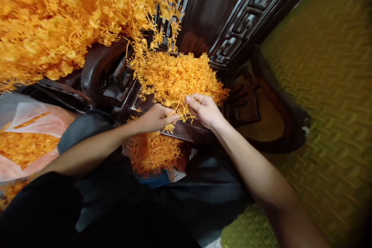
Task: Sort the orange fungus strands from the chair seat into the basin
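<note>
Both hands meet over the front edge of a dark carved wooden chair seat [192,130]. Between them is an orange plastic flower sprig [180,109] with thin branching stems. My left hand [157,118] is closed on its lower part, thumb pointing right. Higher up, my right hand [205,111] pinches a stem between thumb and fingertips. Just behind the hands, a heap of the same orange sprigs [180,73] covers much of the seat.
A much larger pile of orange sprigs [58,19] fills the upper left, spilling past the curved armrest [97,69]. A plastic bag [40,114] with orange pieces lies at left. Below the seat edge sits more orange material [155,151]. Olive textured padding [325,85] covers the right side.
</note>
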{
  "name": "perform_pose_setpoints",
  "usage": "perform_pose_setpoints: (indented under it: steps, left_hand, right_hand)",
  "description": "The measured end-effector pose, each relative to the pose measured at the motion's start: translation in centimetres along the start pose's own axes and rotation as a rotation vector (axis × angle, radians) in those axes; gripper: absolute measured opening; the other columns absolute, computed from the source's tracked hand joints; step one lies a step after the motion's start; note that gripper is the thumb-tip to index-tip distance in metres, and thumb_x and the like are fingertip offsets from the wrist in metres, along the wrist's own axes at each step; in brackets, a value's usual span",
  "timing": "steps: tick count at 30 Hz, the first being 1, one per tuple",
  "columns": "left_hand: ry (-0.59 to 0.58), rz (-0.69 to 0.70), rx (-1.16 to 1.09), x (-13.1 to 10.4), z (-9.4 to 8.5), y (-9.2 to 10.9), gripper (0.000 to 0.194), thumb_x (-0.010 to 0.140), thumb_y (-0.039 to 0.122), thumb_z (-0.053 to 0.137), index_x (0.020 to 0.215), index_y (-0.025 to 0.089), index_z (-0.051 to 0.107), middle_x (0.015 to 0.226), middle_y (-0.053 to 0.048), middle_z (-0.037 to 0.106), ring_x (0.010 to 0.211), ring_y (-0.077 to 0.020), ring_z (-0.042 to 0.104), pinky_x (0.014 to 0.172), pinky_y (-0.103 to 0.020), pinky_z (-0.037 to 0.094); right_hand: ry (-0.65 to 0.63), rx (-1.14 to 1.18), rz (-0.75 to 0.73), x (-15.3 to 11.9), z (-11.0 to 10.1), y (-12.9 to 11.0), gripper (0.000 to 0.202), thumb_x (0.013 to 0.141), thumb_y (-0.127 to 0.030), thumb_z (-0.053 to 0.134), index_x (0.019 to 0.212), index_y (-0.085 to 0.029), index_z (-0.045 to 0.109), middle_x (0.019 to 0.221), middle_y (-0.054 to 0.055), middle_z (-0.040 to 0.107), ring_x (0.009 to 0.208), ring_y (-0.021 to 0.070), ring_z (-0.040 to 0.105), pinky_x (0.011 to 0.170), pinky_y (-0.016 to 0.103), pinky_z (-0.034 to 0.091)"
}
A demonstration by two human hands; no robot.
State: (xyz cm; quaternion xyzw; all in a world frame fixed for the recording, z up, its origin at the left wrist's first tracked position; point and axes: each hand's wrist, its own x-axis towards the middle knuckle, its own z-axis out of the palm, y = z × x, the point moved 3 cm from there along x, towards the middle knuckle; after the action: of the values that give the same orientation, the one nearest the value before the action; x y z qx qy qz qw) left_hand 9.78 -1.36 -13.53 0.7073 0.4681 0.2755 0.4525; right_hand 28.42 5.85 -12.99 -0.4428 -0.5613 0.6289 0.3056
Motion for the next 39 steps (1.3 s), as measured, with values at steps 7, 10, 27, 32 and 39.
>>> perform_pose_setpoints:
  steps: [7,10,27,32,39]
  left_hand:
    - [-0.164,0.0,0.0,-1.4,0.5,0.4,0.04,0.096,0.038,0.055,0.063,0.017,0.06,0.056,0.002,0.052,0.056,-0.0086,0.044,0.057,-0.026,0.033]
    - [-0.118,0.019,0.081,-1.3,0.4,0.2,0.038,0.097,0.035,0.051,0.068,0.016,0.065,0.059,0.0,0.056,0.058,-0.009,0.048,0.06,-0.027,0.034]
    - [-0.111,0.039,0.128,-1.7,1.2,-0.9,0.044,0.094,0.035,0.053,0.054,0.019,0.042,0.052,0.003,0.039,0.054,-0.0092,0.036,0.056,-0.029,0.026]
    - [-0.115,0.031,0.143,-1.6,1.3,-0.8,0.044,0.095,0.037,0.051,0.056,0.018,0.047,0.053,0.003,0.042,0.055,-0.0094,0.04,0.058,-0.029,0.028]
    - [-0.197,0.022,0.123,-0.9,2.8,-0.3,0.044,0.091,0.033,0.055,0.052,0.019,0.04,0.051,0.003,0.038,0.052,-0.0092,0.034,0.055,-0.029,0.024]
  right_hand:
    - [0.404,0.171,-0.135,1.1,-8.4,-1.8,0.046,0.078,-0.051,0.085,0.08,-0.02,0.051,0.069,-0.001,0.062,0.046,0.006,0.047,0.038,0.017,0.032]
    - [0.282,0.144,-0.112,0.1,-7.0,-1.8,0.045,0.071,-0.04,0.089,0.087,-0.02,0.053,0.08,0.003,0.069,0.049,0.0087,0.055,0.04,0.02,0.037]
    - [0.471,0.123,-0.253,-1.0,-7.7,-3.6,0.056,0.072,-0.064,0.087,0.08,-0.021,0.052,0.062,-0.006,0.05,0.044,0.006,0.043,0.037,0.019,0.034]
    - [0.101,0.015,-0.095,-2.3,-3.4,-2.5,0.056,0.075,-0.069,0.082,0.092,-0.019,0.064,0.058,-0.007,0.042,0.041,0.0053,0.033,0.037,0.02,0.018]
    - [0.181,-0.151,-0.106,-0.8,-5.0,-2.5,0.06,0.07,-0.071,0.084,0.068,-0.02,0.054,0.047,-0.008,0.032,0.04,0.0043,0.022,0.037,0.022,0.013]
